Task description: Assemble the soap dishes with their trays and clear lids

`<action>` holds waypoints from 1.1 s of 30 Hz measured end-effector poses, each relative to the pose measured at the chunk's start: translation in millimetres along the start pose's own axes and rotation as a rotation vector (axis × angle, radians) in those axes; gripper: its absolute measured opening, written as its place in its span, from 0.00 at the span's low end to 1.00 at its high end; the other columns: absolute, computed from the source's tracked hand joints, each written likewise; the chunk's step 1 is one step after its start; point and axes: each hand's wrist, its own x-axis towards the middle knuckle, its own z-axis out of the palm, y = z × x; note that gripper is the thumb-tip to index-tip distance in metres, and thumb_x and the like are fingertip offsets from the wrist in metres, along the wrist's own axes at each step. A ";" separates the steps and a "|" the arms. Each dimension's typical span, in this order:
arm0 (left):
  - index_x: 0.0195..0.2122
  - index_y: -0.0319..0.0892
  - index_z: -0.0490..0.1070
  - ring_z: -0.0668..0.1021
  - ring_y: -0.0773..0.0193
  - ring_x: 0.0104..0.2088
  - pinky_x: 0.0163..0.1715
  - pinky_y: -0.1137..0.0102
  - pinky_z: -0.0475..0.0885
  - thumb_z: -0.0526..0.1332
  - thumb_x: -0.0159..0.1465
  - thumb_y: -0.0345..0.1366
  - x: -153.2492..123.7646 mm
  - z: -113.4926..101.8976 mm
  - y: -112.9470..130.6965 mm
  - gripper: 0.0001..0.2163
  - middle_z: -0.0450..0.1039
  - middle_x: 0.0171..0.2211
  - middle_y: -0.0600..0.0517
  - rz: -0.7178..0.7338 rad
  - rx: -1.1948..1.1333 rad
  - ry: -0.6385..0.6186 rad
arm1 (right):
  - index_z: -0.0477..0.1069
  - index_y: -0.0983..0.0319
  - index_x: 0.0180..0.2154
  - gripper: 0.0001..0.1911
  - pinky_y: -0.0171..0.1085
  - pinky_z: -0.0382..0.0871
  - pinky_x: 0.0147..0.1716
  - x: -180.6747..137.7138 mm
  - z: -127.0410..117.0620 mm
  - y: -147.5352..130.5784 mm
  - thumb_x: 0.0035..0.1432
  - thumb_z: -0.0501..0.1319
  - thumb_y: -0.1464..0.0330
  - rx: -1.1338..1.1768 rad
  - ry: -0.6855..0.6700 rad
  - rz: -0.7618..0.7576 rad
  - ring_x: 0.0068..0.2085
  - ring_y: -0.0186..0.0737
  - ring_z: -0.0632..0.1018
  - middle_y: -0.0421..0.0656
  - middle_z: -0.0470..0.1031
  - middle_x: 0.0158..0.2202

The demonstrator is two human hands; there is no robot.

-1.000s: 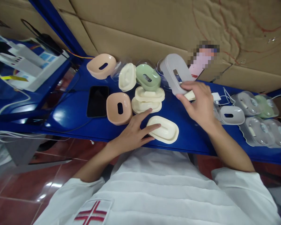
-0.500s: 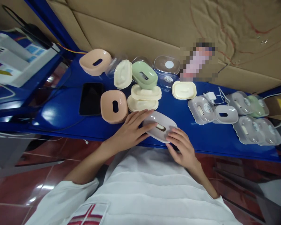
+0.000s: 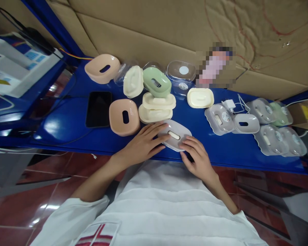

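A grey oval cover (image 3: 176, 135) with a slot in its top lies on the blue shelf (image 3: 66, 126) near the front edge. My left hand (image 3: 143, 145) lies stretched out, its fingertips flat on the cover's left side. Coming in from the near right, my right hand (image 3: 197, 160) has bent fingers on the cover's edge and the thumb at its near rim. A cream piece that lay here earlier is hidden under the cover.
Behind are a stack of cream trays (image 3: 157, 107), two peach shells (image 3: 124, 117) (image 3: 102, 68), a green shell (image 3: 157, 82), a cream tray (image 3: 200, 97) and a black phone (image 3: 99, 108). Several grey boxes (image 3: 219, 118) and a charger (image 3: 227, 103) lie right. Cardboard backs the shelf.
My right hand brought the grey cover from the back of the shelf down onto the cream piece at the front. My left hand stayed there, its fingers now on the cover.
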 end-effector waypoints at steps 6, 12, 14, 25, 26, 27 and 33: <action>0.66 0.44 0.74 0.70 0.45 0.70 0.68 0.48 0.71 0.64 0.78 0.40 -3.1 0.3 1.1 0.17 0.72 0.68 0.40 0.030 0.050 0.031 | 0.68 0.49 0.68 0.26 0.63 0.73 0.68 7.0 -21.6 2.2 0.72 0.66 0.67 0.034 -0.083 -0.070 0.67 0.56 0.78 0.48 0.79 0.62; 0.61 0.48 0.78 0.74 0.48 0.58 0.61 0.54 0.72 0.71 0.72 0.47 -6.8 -1.2 2.1 0.19 0.78 0.59 0.44 0.062 0.029 0.035 | 0.70 0.53 0.67 0.21 0.57 0.73 0.67 85.2 -57.4 28.6 0.76 0.60 0.64 -0.130 -0.141 -0.122 0.67 0.55 0.77 0.49 0.78 0.65; 0.61 0.48 0.78 0.73 0.48 0.58 0.62 0.53 0.71 0.70 0.73 0.47 -6.8 -2.3 2.7 0.19 0.77 0.61 0.44 0.067 0.024 0.036 | 0.72 0.55 0.66 0.20 0.58 0.71 0.68 130.0 -55.7 49.1 0.77 0.57 0.64 -0.246 -0.165 -0.116 0.68 0.56 0.76 0.50 0.77 0.66; 0.61 0.46 0.78 0.74 0.48 0.59 0.62 0.53 0.73 0.69 0.74 0.47 -8.3 -5.3 4.8 0.18 0.75 0.64 0.43 0.078 0.030 0.040 | 0.61 0.68 0.69 0.33 0.66 0.62 0.72 266.3 4.7 114.0 0.77 0.62 0.53 -0.569 0.049 0.068 0.67 0.61 0.72 0.62 0.71 0.69; 0.60 0.45 0.78 0.74 0.47 0.59 0.62 0.53 0.73 0.69 0.74 0.47 -7.9 -5.8 4.8 0.18 0.75 0.64 0.43 0.081 0.029 0.036 | 0.61 0.69 0.69 0.32 0.66 0.62 0.71 268.9 6.0 113.3 0.77 0.62 0.54 -0.583 0.052 0.087 0.66 0.61 0.72 0.62 0.71 0.67; 0.60 0.45 0.78 0.74 0.47 0.59 0.61 0.52 0.74 0.68 0.74 0.47 -7.3 -6.4 4.9 0.18 0.75 0.64 0.43 0.081 0.028 0.036 | 0.63 0.69 0.67 0.30 0.66 0.62 0.71 271.6 6.3 112.3 0.77 0.62 0.55 -0.598 0.050 0.104 0.66 0.60 0.72 0.62 0.72 0.66; 0.71 0.46 0.66 0.76 0.45 0.62 0.61 0.51 0.77 0.66 0.76 0.46 -5.6 -5.6 5.6 0.25 0.69 0.67 0.38 0.061 -0.005 0.056 | 0.74 0.69 0.47 0.09 0.46 0.74 0.58 279.7 -10.5 92.7 0.77 0.59 0.68 -0.641 -0.010 0.154 0.52 0.46 0.79 0.55 0.77 0.54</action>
